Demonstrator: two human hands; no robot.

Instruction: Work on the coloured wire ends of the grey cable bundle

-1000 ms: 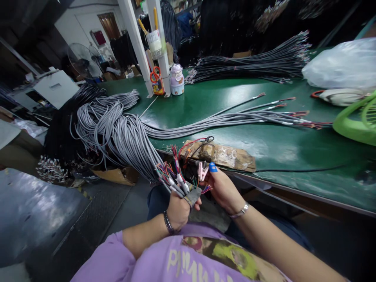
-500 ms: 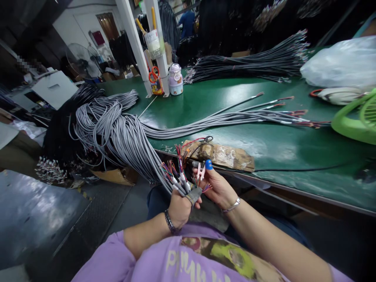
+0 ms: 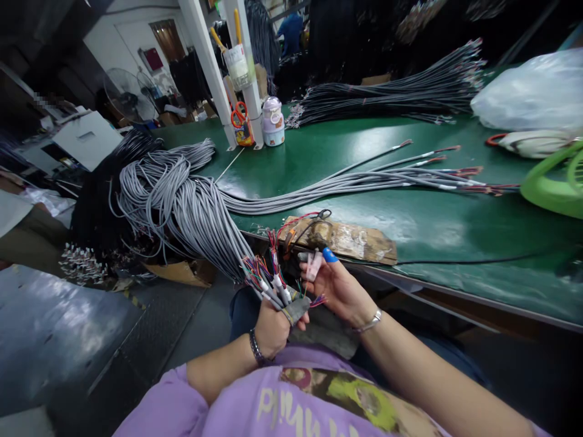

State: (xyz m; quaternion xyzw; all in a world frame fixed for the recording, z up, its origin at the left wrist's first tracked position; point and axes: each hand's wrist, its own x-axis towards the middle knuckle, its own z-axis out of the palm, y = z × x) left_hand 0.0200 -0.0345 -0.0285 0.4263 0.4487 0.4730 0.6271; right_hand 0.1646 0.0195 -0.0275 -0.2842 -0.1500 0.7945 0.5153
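Note:
My left hand [image 3: 272,328] grips the stripped ends of a few grey cables [image 3: 268,285], their coloured wires fanning upward. It wears a grey finger cover. My right hand [image 3: 339,286] holds a small pink clip tool [image 3: 313,265] against those wire tips, with a blue cap on the index finger [image 3: 328,255]. The cables come from a thick grey bundle [image 3: 182,206] that drapes off the left edge of the green table [image 3: 410,224]. Both hands hover just below the table's front edge, over my lap.
A taped wooden block [image 3: 346,238] with clipped test leads sits at the table edge. More grey cables [image 3: 364,182] lie stretched across the table; a dark bundle [image 3: 392,97] lies at the back. A green fan [image 3: 553,182], plastic bag [image 3: 532,97], jar [image 3: 273,121] and scissors [image 3: 240,115] stand around.
Both hands stay at the cable ends with only small shifts; the right hand's clip tool has moved slightly against the wire tips. The view has shifted a little.

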